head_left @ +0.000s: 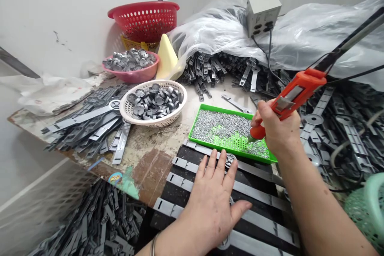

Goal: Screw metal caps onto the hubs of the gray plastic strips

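My left hand [211,196] lies flat, fingers spread, across several long grey plastic strips [264,198] with round hubs, set in rows on a black board [187,153]. Its fingertips reach the farthest strip, close to that strip's wheel-like hub [230,160]. In my right hand [280,130] is an orange electric screwdriver [297,92], gripped round its body and slanting down to the left. The screwdriver's tip points into a green tray [196,141] of small silver screws [222,122]. Whether a screw sits on the tip is too small to tell.
A white basket [123,115] and a pink bowl [129,75] hold round grey parts. Loose strips [87,116] pile up at left, with more [354,136] at right. A power box [262,10], red basket [144,14] and plastic sheeting [216,28] stand behind; a green basket [367,204] is lower right.
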Available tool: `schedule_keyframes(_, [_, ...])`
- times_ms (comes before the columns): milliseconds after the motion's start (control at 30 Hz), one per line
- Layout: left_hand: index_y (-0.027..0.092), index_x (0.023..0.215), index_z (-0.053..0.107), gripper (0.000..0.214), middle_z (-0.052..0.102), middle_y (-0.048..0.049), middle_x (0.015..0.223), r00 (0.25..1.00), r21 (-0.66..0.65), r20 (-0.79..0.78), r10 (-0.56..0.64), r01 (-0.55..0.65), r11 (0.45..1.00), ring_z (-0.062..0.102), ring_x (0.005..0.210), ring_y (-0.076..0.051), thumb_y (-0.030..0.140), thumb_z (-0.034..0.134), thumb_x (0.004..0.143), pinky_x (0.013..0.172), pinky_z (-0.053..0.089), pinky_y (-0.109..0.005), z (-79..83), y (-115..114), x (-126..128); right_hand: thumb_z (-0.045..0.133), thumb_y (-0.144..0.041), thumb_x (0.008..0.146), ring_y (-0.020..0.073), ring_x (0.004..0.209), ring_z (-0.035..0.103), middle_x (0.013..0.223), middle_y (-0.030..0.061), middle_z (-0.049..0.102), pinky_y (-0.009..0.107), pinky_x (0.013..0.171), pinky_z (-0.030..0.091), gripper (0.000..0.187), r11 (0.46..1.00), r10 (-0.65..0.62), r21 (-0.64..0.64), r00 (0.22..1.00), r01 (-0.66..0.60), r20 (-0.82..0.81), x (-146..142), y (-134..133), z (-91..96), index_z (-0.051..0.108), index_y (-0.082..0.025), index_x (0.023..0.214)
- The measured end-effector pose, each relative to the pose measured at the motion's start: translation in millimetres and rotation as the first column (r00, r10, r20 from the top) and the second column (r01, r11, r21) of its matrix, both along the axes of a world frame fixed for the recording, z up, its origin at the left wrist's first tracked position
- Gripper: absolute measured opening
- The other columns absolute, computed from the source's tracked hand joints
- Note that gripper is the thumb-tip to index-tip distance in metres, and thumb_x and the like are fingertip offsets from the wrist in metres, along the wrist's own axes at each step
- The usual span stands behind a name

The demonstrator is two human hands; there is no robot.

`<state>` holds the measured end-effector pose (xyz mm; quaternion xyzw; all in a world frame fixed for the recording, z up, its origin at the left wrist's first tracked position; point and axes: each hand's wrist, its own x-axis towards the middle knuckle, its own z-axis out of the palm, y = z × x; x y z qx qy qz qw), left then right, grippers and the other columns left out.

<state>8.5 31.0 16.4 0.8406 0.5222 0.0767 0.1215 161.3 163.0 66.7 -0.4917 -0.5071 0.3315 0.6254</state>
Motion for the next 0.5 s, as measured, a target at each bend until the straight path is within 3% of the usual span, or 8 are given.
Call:
schedule_keyframes(200, [0.023,0.147,0.022,0.076,0.014,-0.0111,0.155,1.0,0.001,0.008,0.006,-0.006,1.0,0.003,0.142,-0.031,0.071,0.024,0.087,0.113,0.013,-0.052,1.6,0.1,-0.2,0.073,-0.041,0.068,0.0135,0.044,0.053,0.053,-0.0042,0.053,0.029,0.04,0.047,0.031,0.995,0.102,-0.016,0.994,-0.103,-0.038,-16.5,-4.5,-0.1,0.048,-0.023,0.073])
schedule_keyframes(500, [0.023,0.147,0.022,0.077,0.014,-0.0116,0.155,1.0,-0.017,0.013,0.002,-0.002,1.0,0.002,0.142,-0.031,0.071,0.024,0.087,0.113,0.012,-0.052,2.3,-0.4,0.4,0.072,-0.043,0.07,0.0137,0.046,0.055,0.054,-0.0037,0.054,0.029,0.042,0.048,0.031,0.991,0.13,-0.02,0.991,-0.13,-0.01,-17.3,-3.1,-2.2,0.048,-0.024,0.074])
